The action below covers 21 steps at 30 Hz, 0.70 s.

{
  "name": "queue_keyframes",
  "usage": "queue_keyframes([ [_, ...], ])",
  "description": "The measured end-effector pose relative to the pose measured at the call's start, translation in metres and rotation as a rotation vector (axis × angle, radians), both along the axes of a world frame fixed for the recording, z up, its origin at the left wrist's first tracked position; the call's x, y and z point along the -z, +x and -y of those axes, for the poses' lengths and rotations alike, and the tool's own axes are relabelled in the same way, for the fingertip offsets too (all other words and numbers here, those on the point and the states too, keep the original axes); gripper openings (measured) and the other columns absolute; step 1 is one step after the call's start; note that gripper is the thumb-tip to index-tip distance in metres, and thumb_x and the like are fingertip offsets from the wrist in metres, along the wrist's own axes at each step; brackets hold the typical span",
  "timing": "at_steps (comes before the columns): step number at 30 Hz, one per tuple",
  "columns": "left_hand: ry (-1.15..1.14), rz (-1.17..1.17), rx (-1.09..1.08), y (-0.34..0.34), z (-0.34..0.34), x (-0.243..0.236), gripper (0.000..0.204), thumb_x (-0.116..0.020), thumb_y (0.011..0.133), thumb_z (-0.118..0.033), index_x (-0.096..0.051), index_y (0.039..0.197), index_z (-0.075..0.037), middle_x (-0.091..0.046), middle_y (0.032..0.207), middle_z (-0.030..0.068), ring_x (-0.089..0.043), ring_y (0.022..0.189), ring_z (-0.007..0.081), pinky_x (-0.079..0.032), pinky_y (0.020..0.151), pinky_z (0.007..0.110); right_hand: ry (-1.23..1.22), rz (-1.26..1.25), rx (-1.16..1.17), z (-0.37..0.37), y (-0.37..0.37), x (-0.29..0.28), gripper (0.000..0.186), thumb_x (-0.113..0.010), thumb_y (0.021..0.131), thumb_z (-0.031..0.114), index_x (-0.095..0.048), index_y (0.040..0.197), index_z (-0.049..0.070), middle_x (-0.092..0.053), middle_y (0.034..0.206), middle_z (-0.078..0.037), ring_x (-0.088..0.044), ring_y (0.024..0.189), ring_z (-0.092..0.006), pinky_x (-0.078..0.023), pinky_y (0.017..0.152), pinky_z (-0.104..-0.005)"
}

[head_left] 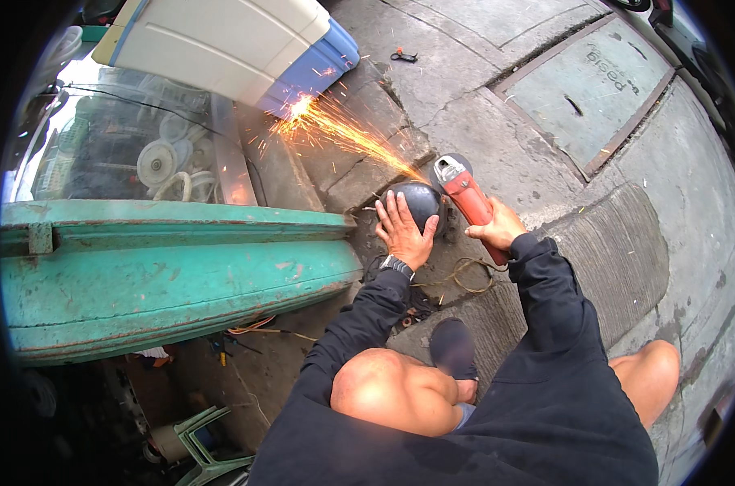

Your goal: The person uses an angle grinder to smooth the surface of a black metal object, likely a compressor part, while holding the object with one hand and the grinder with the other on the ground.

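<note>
My right hand (pixel 501 227) is wrapped round the body of a red angle grinder (pixel 468 199) with a silver head. The grinder's disc meets the right side of a black rounded, dome-like piece (pixel 417 199) low over the ground. A stream of orange sparks (pixel 359 139) flies from that contact toward the far left. Flat on the near left side of the black piece lies my left hand (pixel 404 232), its fingers stretched and spread. The exact contact between disc and piece is partly hidden by the grinder and sparks.
Sparks strike a white and blue cooler box (pixel 315 69) at the far left. A green painted metal ledge (pixel 173 271) juts in from the left, beside a glass case (pixel 140 138). A cord (pixel 472 275) lies coiled near my foot. Concrete paving (pixel 456 61) stretches ahead.
</note>
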State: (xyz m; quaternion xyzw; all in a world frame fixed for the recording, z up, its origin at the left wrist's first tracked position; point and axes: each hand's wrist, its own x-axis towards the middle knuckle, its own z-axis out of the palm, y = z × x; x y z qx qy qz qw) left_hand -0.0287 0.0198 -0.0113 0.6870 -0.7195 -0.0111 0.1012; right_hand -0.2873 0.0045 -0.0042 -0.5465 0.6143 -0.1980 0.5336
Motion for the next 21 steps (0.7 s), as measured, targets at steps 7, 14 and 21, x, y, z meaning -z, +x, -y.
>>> queue_keyframes([
  [7,-0.014,-0.020,0.005,0.001,0.000,-0.001,0.095,-0.056,0.101,-0.064,-0.026,0.163,0.000,-0.022,0.170,0.0244,-0.013,0.158,0.0498,-0.021,0.116,0.068,-0.007,-0.026,0.033,-0.028,-0.008,-0.005,0.086,-0.092,0.069,0.044,-0.057,0.130,-0.004,-0.070,0.119,-0.030,-0.070,0.112,-0.0426,-0.054,0.097,-0.0470],
  [14,0.006,-0.011,-0.006,0.001,0.000,-0.001,0.095,-0.056,0.101,-0.063,-0.026,0.163,0.001,-0.022,0.170,0.0240,-0.012,0.158,0.0496,-0.020,0.117,0.068,0.010,-0.020,0.016,-0.019,-0.005,-0.004,0.085,-0.091,0.069,0.044,-0.058,0.130,-0.004,-0.071,0.119,-0.029,-0.070,0.112,-0.0420,-0.054,0.097,-0.0466],
  [21,0.003,-0.025,-0.007,-0.001,0.000,-0.001,0.096,-0.058,0.100,-0.063,-0.026,0.163,0.001,-0.022,0.171,0.0231,-0.012,0.159,0.0492,-0.020,0.117,0.067,-0.012,-0.008,-0.023,0.008,0.003,-0.001,0.085,-0.091,0.069,0.044,-0.058,0.131,-0.004,-0.071,0.119,-0.028,-0.071,0.112,-0.0405,-0.054,0.097,-0.0453],
])
